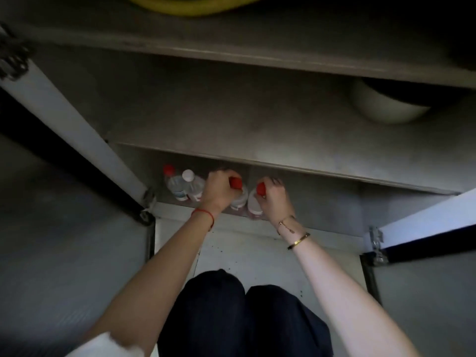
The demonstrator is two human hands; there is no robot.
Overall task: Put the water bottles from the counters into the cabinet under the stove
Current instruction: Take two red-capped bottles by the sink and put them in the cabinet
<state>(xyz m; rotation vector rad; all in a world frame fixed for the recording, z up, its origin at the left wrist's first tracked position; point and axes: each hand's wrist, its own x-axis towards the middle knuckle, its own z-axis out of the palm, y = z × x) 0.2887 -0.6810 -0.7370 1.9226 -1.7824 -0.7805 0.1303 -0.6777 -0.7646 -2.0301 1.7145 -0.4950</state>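
Head view: person crouched before the open cabinet. Left hand closed around the red cap of one bottle; right hand closed around the red cap of a second bottle, touching the first. Both stand on the bottom shelf. Left of the left hand, two more bottles: red-capped, white-capped.

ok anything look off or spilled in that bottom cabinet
Nothing stands out: four bottles stand upright in a row on the cabinet floor, left hand and right hand each gripping a red-capped one. No spill shows.
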